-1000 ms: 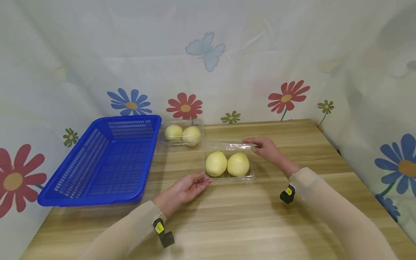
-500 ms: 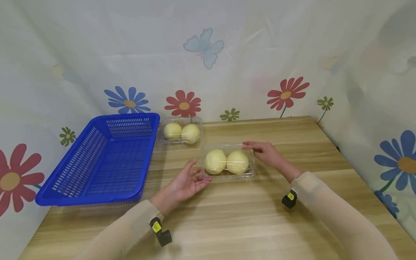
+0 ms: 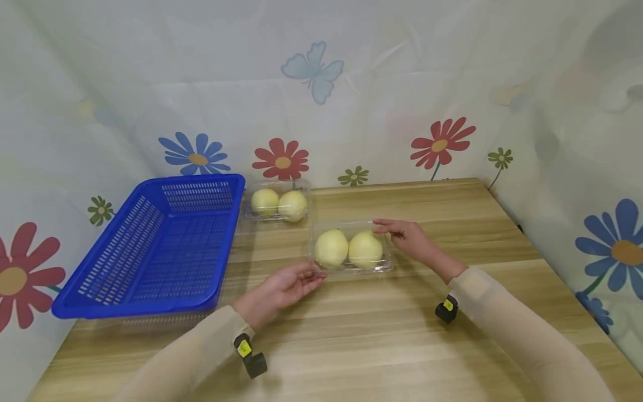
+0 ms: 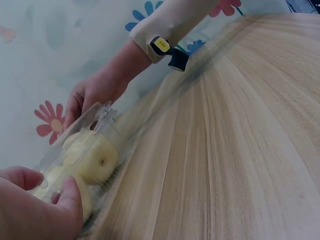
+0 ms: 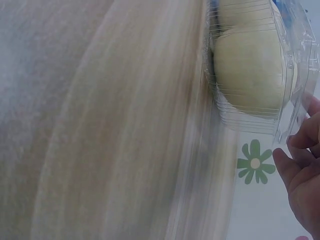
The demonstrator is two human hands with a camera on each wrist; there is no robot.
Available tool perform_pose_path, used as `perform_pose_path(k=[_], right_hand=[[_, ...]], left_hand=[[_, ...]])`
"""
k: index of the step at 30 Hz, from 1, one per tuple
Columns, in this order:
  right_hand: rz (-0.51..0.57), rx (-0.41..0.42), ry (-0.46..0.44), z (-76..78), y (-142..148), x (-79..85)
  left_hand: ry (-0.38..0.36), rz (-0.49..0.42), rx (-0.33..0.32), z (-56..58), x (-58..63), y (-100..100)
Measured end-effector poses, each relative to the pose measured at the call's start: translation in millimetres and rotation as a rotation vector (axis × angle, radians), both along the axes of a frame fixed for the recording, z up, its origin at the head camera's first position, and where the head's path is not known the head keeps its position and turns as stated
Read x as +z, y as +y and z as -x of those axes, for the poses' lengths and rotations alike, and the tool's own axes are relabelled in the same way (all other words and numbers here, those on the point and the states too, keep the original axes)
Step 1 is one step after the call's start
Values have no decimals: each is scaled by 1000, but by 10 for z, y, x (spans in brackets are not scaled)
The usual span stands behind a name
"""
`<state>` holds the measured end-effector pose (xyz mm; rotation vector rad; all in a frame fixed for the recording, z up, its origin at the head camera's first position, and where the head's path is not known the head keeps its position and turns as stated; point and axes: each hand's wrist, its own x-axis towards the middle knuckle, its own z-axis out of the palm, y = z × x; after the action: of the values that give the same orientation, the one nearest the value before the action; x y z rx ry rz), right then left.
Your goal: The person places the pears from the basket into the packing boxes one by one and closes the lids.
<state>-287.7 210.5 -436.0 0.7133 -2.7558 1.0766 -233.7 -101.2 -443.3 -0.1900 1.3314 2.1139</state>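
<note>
Two round, pale yellow pears (image 3: 331,249) sit side by side in a clear plastic clamshell box (image 3: 351,270) on the table, its lid folded down over them. At the box's front left corner is my left hand (image 3: 281,287), thumb and fingers pinching the edge; in the left wrist view that hand (image 4: 45,210) has the corner between its digits. My right hand (image 3: 409,240) touches the lid's back right corner with nearly straight fingertips. The right wrist view shows the right hand (image 5: 305,170) beside the ribbed end of the box (image 5: 250,117), thumb apart from it.
A blue slotted plastic basket (image 3: 226,251) stands at the left of the wooden table (image 3: 382,340). Against the back wall, a second clear box (image 3: 278,183) holds two more pears (image 3: 293,206). A flower-printed curtain (image 3: 392,100) encloses the table's back and sides.
The lid, raised at first, has come down over the pears. My left fingers spread out, then drew back together on the front left corner. My right hand stayed near the back right corner.
</note>
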Motion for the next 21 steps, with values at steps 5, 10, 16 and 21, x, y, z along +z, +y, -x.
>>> perform_pose_path(k=[5,10,16,21], right_hand=[[14,5,-16,-13,8,12],[42,-1,-33,-29,10,26],[81,-3,-70,-54,8,52],[113,-42,-96,-102,-1,76]], left_hand=[[42,47,6,2,-21,41],[71,84,21,6,-28,62],[87,95,16,9,-57,49],[94,104,20,25,-78,25]])
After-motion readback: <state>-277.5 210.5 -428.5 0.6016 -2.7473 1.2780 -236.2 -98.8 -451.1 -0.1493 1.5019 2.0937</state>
